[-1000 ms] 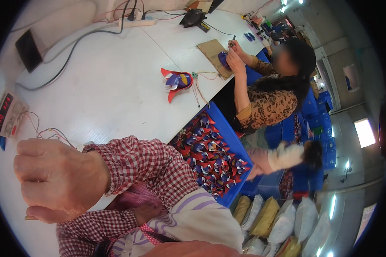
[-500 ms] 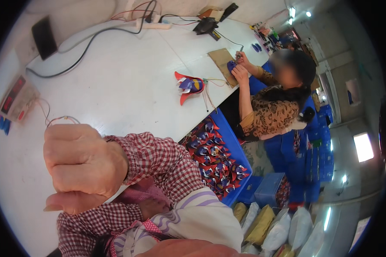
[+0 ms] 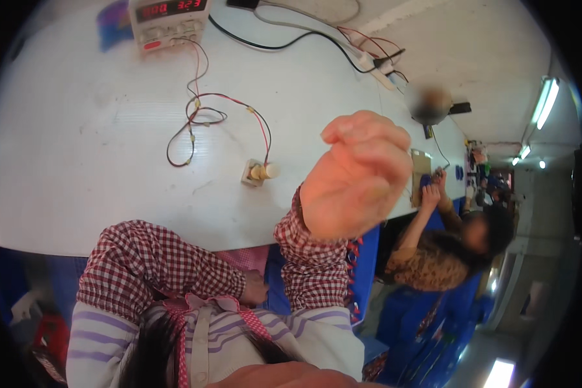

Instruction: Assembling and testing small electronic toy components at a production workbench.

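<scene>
My right hand [image 3: 359,174] is raised over the table's near right part, close to the camera, its fingers curled in and nothing visible in them. Low in front of my body, my left hand [image 3: 255,288] lies in shadow below the table edge; its fingers cannot be made out. Left of the right hand, a small cream block with a round knob [image 3: 255,172] stands on the white table [image 3: 129,187]. Thin red and black wires [image 3: 197,107] run from it in loops to a bench power supply [image 3: 171,24] with a lit red display.
A black cable [image 3: 284,46] crosses the far side to a white power strip [image 3: 376,70]. At right, another person [image 3: 433,255] handles a small dark-blue piece [image 3: 425,181] over a brown board [image 3: 420,163]. A blue bin [image 3: 366,271] sits beside my right sleeve.
The view has swung left. My right hand, earlier a fist reaching across to the left, is now at the right with palm and curled fingers showing. The cream block has come into view.
</scene>
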Available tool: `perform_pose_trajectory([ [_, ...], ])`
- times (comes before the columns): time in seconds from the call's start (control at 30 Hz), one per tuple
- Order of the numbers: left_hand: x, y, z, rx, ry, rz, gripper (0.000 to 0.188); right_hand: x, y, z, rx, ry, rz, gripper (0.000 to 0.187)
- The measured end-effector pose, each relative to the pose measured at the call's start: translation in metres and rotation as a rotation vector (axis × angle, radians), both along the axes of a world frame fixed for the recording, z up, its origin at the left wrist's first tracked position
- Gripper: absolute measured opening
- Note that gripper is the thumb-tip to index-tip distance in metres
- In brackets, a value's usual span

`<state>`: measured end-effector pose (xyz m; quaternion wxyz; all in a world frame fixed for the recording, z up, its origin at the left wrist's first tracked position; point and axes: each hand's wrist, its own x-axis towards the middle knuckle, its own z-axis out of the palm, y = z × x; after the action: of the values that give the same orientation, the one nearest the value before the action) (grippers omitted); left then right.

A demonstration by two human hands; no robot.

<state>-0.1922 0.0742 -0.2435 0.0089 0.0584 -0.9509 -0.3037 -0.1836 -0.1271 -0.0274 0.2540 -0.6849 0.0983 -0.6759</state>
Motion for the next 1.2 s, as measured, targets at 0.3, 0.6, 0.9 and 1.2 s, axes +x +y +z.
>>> perform_pose_trajectory([
  [0.3,0.000,-0.011,0.008,0.006,-0.136,-0.081,0.031,-0.078,0.046,-0.104,0.719,0.115,-0.379,0.018],
  [0.6,0.010,-0.017,0.022,-0.088,-0.204,-0.132,0.043,-0.133,0.056,-0.175,0.812,0.072,-0.558,0.022],
  [0.9,0.017,-0.023,0.116,0.147,0.567,-0.113,0.024,-0.129,0.057,-0.176,0.723,0.190,-0.664,0.016],
  [1.2,0.096,-0.056,0.230,0.626,0.878,0.246,0.011,-0.123,0.054,-0.180,0.677,0.177,-0.717,0.010],
])
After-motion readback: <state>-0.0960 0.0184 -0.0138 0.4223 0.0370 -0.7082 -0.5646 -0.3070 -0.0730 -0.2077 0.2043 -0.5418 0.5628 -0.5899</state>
